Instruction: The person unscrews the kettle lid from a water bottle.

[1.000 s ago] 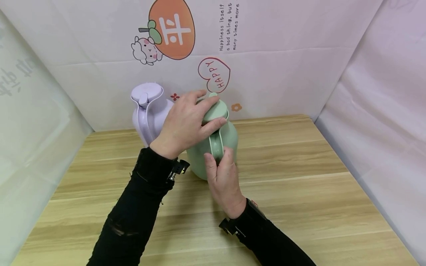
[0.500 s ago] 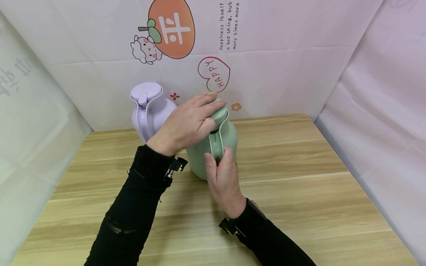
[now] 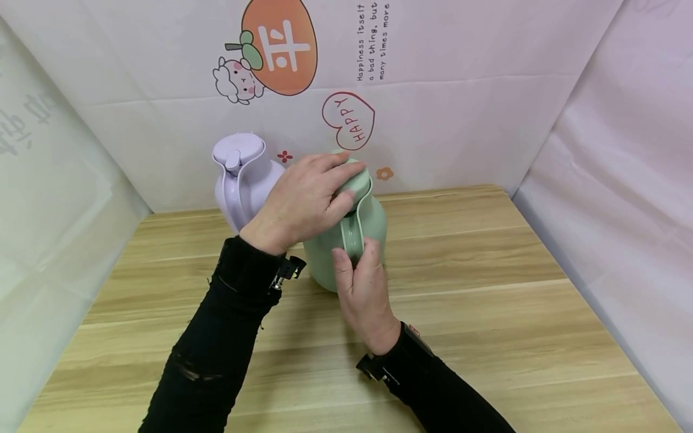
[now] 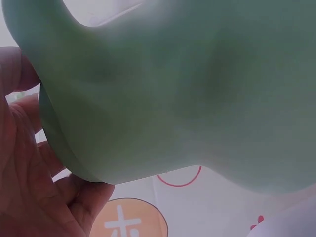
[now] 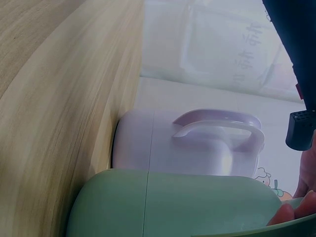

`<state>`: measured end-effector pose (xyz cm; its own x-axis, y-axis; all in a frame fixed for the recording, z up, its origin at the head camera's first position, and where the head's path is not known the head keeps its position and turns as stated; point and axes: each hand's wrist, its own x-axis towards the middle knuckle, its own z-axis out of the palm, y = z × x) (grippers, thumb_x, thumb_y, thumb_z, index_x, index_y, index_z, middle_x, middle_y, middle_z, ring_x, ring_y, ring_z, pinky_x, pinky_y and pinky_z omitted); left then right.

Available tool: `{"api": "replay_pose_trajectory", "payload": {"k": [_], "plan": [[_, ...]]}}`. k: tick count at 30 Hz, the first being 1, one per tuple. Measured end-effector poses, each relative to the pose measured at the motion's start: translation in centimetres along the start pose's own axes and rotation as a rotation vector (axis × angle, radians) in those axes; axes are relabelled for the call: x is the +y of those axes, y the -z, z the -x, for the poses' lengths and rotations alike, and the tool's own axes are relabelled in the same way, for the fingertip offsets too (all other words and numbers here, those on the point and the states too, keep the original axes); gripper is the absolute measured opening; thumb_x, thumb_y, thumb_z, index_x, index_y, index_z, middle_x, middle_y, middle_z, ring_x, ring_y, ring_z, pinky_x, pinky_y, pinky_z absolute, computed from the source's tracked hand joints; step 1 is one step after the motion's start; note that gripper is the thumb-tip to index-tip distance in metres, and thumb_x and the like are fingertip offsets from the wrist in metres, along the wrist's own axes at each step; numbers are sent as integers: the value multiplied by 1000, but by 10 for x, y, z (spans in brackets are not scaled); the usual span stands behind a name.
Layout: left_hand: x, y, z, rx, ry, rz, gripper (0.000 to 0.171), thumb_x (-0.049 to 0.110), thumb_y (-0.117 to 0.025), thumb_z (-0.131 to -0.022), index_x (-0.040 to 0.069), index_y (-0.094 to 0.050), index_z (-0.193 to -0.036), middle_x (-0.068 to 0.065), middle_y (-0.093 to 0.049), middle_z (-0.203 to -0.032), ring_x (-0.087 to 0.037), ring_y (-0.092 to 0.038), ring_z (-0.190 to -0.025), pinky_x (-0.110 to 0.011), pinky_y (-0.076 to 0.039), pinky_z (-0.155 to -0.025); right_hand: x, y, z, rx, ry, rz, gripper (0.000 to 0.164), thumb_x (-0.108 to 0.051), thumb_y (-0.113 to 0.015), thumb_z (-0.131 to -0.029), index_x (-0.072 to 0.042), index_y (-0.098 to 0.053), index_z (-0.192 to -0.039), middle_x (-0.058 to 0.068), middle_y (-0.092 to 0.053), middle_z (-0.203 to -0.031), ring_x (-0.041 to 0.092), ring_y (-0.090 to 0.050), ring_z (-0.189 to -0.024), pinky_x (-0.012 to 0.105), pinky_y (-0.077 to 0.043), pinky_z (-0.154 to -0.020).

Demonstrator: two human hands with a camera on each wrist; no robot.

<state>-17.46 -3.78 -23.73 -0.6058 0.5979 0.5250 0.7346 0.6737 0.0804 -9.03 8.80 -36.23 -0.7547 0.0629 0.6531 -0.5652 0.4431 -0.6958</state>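
Observation:
A light green thermos jug (image 3: 375, 225) stands upright on the wooden table. My left hand (image 3: 300, 201) lies over its round lid (image 3: 361, 183), with fingers curled round the lid's edge; the left wrist view shows that hand (image 4: 34, 182) at the top end of the jug (image 4: 148, 98). Its handle (image 3: 352, 234), turned toward me, is gripped by my right hand (image 3: 365, 294), thumb up. Behind my left hand stands a lilac thermos jug (image 3: 262, 186), partly hidden in the head view; the right wrist view shows this jug (image 5: 168, 153) close beside the green one.
A white printed cloth (image 3: 444, 132) rises behind the table (image 3: 487, 325), with more white cloth (image 3: 622, 180) along both sides. Both jugs stand near the table's back edge.
My left hand has turned on the lid: its fingers have shifted right and the thumb has drawn in from the lid's front. My right hand keeps its grip on the handle.

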Motion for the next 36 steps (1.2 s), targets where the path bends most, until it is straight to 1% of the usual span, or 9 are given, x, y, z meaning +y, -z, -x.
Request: {"api": "replay_pose_trajectory", "payload": {"k": [5,12,18,23,27,32,36], "plan": [[0,0,0,8,15,-15,47,38,-41,-97,19,-61,-135,-9,-58,-138,-21,-49,-128,-39,-34,-109,0,0,0,4,1,3,36,-28,-48,-101,1,-40,-121,8,-52,-85,17,-53,-75,33,-46,-60],[2,0,0,28,28,-49,47,41,-44,-97,18,-62,-134,-10,-61,-134,-23,-52,-125,-41,-35,-108,0,0,0,3,-2,7,37,-28,-48,-101,2,-40,-121,7,-52,-84,17,-53,-74,33,-46,-60],[3,-1,0,49,40,-72,48,46,-45,-96,19,-64,-132,-12,-63,-129,-25,-53,-121,-44,-39,-102,-1,1,1,-3,-9,10,37,-29,-48,-102,2,-40,-121,7,-52,-84,17,-52,-73,33,-45,-59],[4,-2,-1,58,50,-98,49,48,-46,-95,19,-65,-130,-10,-65,-124,-26,-55,-115,-45,-41,-98,-1,1,1,-6,-8,7,37,-28,-48,-102,2,-40,-121,7,-51,-84,16,-52,-73,32,-45,-59],[6,-1,-2,66,71,-117,50,52,-47,-94,20,-66,-129,-9,-66,-121,-27,-56,-110,-45,-42,-94,-1,1,1,-11,-8,3,36,-28,-48,-102,2,-40,-121,8,-53,-86,16,-53,-75,33,-46,-60],[7,-1,-2,83,78,-132,51,55,-50,-93,21,-67,-126,-9,-67,-115,-26,-57,-105,-44,-42,-91,-1,1,1,-8,-7,8,35,-28,-47,-102,1,-40,-121,9,-54,-86,17,-55,-75,33,-47,-61],[9,-1,-3,88,97,-141,53,59,-51,-91,21,-68,-125,-9,-67,-113,-26,-57,-102,-43,-42,-86,-1,1,1,-7,-5,7,35,-28,-47,-102,1,-40,-121,10,-56,-87,17,-56,-76,34,-48,-61]]}}
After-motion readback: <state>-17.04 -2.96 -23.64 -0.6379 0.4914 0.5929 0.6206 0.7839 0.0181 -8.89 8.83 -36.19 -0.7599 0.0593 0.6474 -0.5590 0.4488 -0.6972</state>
